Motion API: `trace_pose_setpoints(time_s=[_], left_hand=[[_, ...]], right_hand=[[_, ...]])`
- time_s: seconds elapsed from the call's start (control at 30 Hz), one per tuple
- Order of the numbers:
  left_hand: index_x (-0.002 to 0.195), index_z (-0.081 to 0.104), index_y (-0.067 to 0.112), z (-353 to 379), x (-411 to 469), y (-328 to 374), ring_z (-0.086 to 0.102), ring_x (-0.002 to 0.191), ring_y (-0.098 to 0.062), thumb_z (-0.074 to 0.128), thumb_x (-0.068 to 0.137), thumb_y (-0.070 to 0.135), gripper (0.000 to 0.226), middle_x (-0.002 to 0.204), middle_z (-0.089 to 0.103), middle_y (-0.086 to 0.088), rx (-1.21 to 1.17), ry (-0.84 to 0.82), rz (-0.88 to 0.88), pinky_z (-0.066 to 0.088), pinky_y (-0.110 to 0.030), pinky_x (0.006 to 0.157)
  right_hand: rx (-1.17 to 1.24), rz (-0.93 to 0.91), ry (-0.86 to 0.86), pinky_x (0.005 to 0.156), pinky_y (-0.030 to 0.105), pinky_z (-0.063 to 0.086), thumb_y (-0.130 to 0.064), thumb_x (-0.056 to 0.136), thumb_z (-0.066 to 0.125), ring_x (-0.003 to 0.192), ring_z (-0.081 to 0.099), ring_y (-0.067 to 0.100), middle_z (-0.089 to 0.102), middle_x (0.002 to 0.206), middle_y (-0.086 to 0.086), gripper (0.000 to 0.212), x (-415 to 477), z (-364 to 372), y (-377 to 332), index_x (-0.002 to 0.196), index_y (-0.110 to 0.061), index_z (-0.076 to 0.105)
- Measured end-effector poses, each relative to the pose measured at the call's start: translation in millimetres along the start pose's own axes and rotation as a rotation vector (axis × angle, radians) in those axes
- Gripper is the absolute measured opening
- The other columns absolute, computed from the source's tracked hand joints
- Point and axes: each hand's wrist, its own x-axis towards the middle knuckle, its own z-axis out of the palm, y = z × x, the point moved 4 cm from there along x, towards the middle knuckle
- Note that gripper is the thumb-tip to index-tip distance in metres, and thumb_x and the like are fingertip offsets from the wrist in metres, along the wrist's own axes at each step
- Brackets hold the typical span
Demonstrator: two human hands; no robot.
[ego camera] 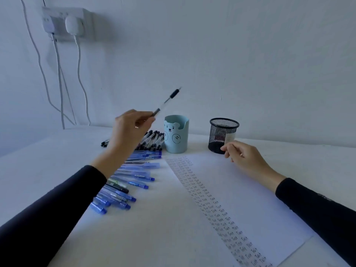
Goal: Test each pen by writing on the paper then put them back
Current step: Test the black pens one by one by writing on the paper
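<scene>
Paper [192, 218] nearest, steadied at two o'clock by loosely curled, empty right hand [243, 157]; at eleven, left hand [133, 130] grip clamped on pen [167, 101], lifted, probably for testing.

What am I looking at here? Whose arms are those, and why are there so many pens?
The camera sits on a person's head, so you see their own two arms reaching out. The left hand holds one black pen up in the air. The right hand rests on the paper, which is full of rows of the word "Test". Blue pens and black pens lie on the table. Behind stand a blue bear cup and a black mesh cup.
</scene>
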Motion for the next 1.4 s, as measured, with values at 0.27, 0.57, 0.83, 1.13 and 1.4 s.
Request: trace_pose_setpoints(time_s=[0.27, 0.57, 0.83, 1.13, 1.4], left_hand=[[0.054, 0.05, 0.014, -21.5, -10.9, -115.9, 0.04, 0.051, -0.016, 0.066, 0.089, 0.022, 0.039, 0.051, 0.046, -0.001, 0.236, -0.107, -0.419, 0.03, -0.026, 0.057], [0.093, 0.077, 0.004, -13.1, -13.2, -112.0, 0.058, 0.078, -0.016, 0.065, 0.092, 0.024, 0.023, 0.095, 0.074, -0.01, 0.341, -0.207, -0.401, 0.04, -0.025, 0.073], [0.097, 0.073, 0.013, -15.6, -6.4, -98.8, 0.056, 0.075, -0.01, 0.06, 0.095, 0.026, 0.019, 0.084, 0.067, 0.006, 0.294, -0.247, -0.303, 0.041, -0.025, 0.072], [0.103, 0.074, 0.022, 0.5, -13.3, -81.4, 0.059, 0.086, -0.01, 0.061, 0.094, 0.031, 0.018, 0.088, 0.063, 0.012, 0.44, -0.699, -0.066, 0.048, -0.027, 0.081], [0.117, 0.068, 0.027, 6.9, -16.9, -78.4, 0.052, 0.085, -0.013, 0.054, 0.099, 0.024, 0.024, 0.093, 0.048, 0.008, 0.47, -0.74, -0.018, 0.046, -0.029, 0.084]], right_hand=[[-0.368, -0.276, -0.117, 0.063, 0.029, 0.047, -0.023, 0.093, 0.059, 0.071, 0.056, 0.008, 0.062, 0.083, -0.015, 0.014, -14.3, 20.2, -19.4, 0.086, -0.028, 0.07], [-0.394, -0.325, -0.118, 0.063, 0.028, 0.048, -0.024, 0.091, 0.061, 0.075, 0.057, 0.008, 0.06, 0.086, -0.016, 0.013, -16.2, 21.7, -22.4, 0.083, -0.029, 0.07], [-0.314, -0.446, -0.169, 0.065, 0.018, 0.04, -0.02, 0.09, 0.067, 0.08, 0.053, 0.002, 0.064, 0.086, -0.014, 0.013, -6.4, 45.8, -64.8, 0.097, -0.023, 0.077], [-0.304, -0.509, -0.287, 0.067, 0.008, 0.033, -0.026, 0.096, 0.057, 0.086, 0.055, 0.005, 0.063, 0.093, -0.011, 0.02, 0.4, 95.1, -99.1, 0.103, -0.02, 0.075], [-0.276, -0.4, -0.219, 0.06, 0.018, 0.041, -0.029, 0.094, 0.06, 0.081, 0.058, 0.002, 0.062, 0.092, -0.016, 0.016, 3.7, 81.7, -81.1, 0.098, -0.026, 0.075]])
